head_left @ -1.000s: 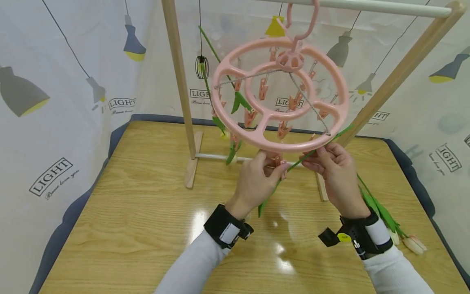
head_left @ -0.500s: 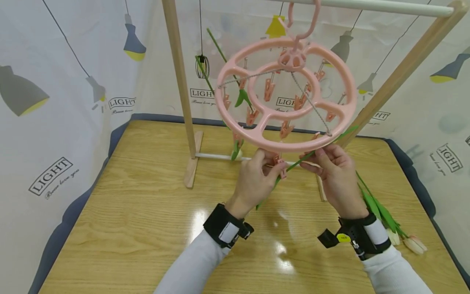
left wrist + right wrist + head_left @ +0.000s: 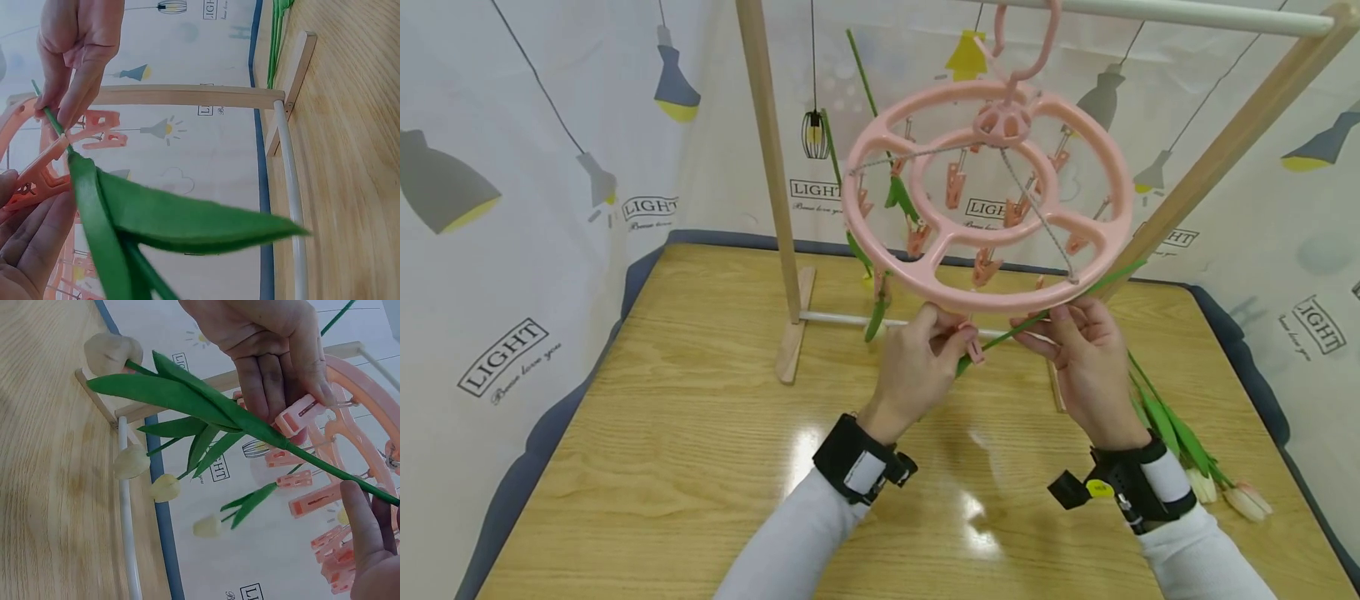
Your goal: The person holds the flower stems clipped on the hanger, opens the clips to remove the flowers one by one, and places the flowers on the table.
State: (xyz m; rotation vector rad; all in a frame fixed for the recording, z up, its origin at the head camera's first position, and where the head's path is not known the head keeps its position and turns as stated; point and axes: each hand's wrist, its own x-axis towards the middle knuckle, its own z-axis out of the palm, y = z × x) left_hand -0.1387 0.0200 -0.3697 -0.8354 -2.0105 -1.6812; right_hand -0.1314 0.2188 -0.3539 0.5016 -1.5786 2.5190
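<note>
One tulip (image 3: 253,428) slants beside the near rim of the pink hanger (image 3: 992,302), its stem (image 3: 325,465) pinched by the nearly closed right hand (image 3: 1086,358); under that rim, the left hand (image 3: 917,358), similarly closed, pinches a clip (image 3: 301,415)

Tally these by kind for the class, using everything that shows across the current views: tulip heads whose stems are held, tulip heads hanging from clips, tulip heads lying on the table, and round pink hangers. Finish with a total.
Held tulip head: 1
Hanging tulip heads: 3
Tulip heads showing on the table: 2
Round pink hanger: 1
Total: 7
</note>
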